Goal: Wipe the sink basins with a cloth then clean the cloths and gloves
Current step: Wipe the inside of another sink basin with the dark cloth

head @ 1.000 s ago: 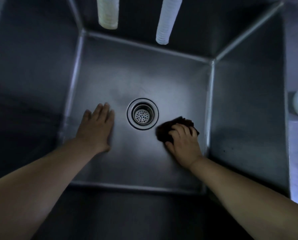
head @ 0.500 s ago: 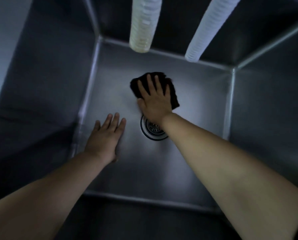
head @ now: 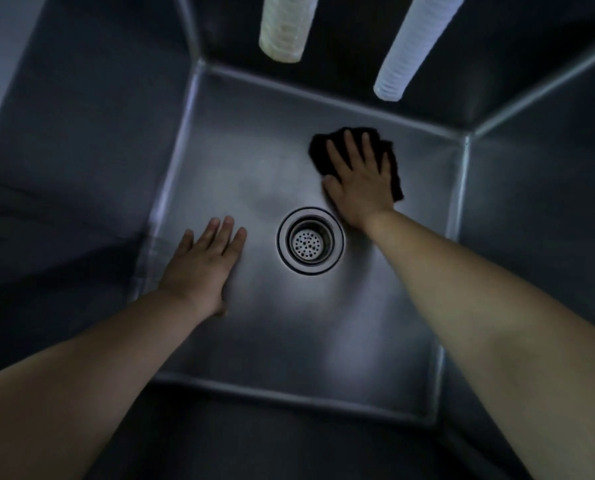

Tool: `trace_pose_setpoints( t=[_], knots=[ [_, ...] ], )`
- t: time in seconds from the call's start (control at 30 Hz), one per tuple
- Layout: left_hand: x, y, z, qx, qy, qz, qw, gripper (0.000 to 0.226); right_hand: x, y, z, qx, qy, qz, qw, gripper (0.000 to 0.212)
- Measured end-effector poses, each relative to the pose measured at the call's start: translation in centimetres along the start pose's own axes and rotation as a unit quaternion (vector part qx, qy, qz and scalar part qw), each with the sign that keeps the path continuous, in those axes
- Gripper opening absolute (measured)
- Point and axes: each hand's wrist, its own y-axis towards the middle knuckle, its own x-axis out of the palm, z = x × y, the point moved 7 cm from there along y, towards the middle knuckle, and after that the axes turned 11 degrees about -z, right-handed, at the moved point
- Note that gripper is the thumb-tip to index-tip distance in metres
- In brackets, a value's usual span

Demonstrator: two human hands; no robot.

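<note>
I look down into a deep stainless steel sink basin (head: 289,341) with a round drain strainer (head: 310,240) in its floor. My right hand (head: 358,181) lies flat with spread fingers on a dark cloth (head: 391,168), pressing it to the basin floor behind and to the right of the drain. My left hand (head: 202,268) rests flat and empty on the floor to the left of the drain, fingers together. No gloves are in view.
Two pale ribbed hoses hang down over the far wall, one yellowish (head: 284,26) and one white (head: 410,46). Steep steel walls close the basin in on the left (head: 81,150) and right (head: 538,202).
My right hand has slid the cloth from the right of the drain to behind it, then rightward along the far floor, uncovering the drain. The left hand has stayed put.
</note>
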Motion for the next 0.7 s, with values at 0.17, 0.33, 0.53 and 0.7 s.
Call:
trace_pose_setpoints(
  t=[0.17,0.33,0.53,0.7],
  knots=[
    [-0.8,-1.4,0.6,-0.019,-0.006,-0.007,1.0,0.124,3.2,-10.0,2.9,0.014,0.016,-0.02,1.0,0.061],
    [-3.1,-4.4,0.3,-0.049,0.028,-0.006,0.998,0.089,7.2,-19.2,-2.7,-0.087,-0.025,-0.067,0.994,0.066],
    [-7.0,-10.4,-3.1,-0.091,-0.029,0.027,0.995,0.063,7.3,-20.1,-13.2,-0.309,-0.087,-0.08,0.944,0.059],
    [-5.5,-13.3,-3.5,-0.103,-0.088,0.033,0.99,0.065,3.9,-11.4,-18.2,-0.325,-0.071,-0.056,0.941,0.058]
  ],
)
